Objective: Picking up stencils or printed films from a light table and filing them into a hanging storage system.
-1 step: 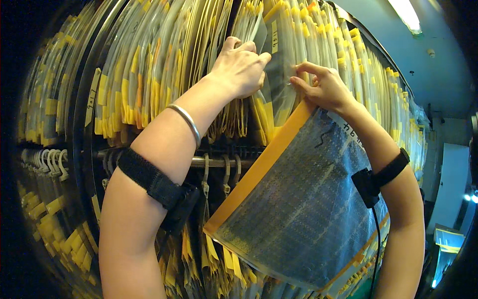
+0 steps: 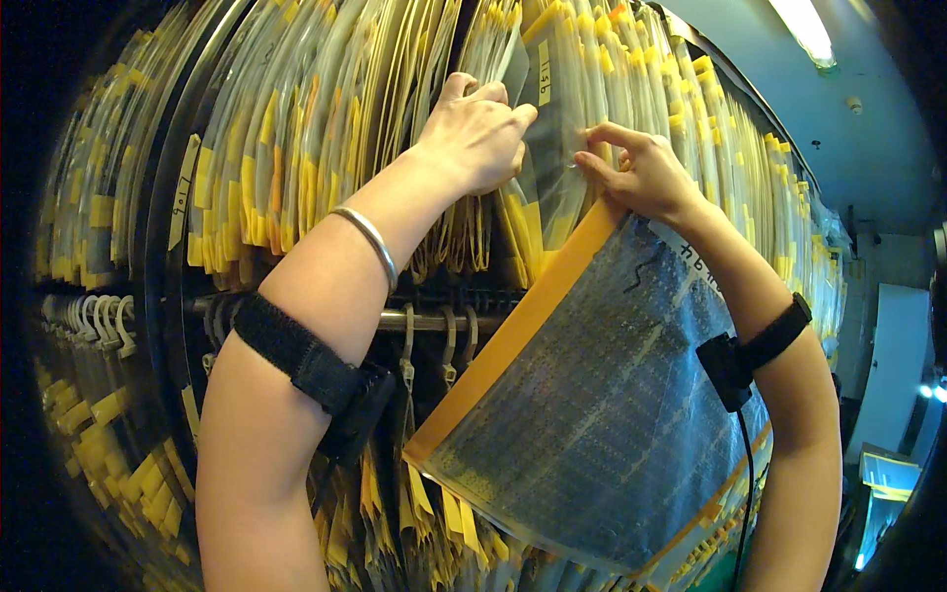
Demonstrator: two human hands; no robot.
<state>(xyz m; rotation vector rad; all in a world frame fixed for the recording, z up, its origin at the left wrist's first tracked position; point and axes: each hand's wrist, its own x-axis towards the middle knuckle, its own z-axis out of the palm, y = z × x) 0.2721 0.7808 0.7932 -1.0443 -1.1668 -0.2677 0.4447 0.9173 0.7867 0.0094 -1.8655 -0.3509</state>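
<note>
A large dark sheet [image 2: 592,405] with a fine dotted pattern and an orange edge strip slants below my right hand [image 2: 636,170]. The sheet's top corner is at that hand's curled fingers, which seem to hold it. My right thumb and forefinger come together by the edge of a hanging grey sheet [image 2: 554,128] with a yellow label. My left hand [image 2: 478,133] is closed at the edge of the tightly packed sheets to the left of it, pushing in among them. Its fingertips are partly hidden. A metal bangle [image 2: 370,242] circles my left forearm.
Rows of hanging sheets [image 2: 296,148] with yellow tabs fill the rack. Below runs a metal rail [image 2: 424,321] with hooks [image 2: 449,340], above a lower row of tabbed sheets [image 2: 128,464]. A dark upright post [image 2: 163,197] stands left. A ceiling lamp [image 2: 801,30] glows at upper right.
</note>
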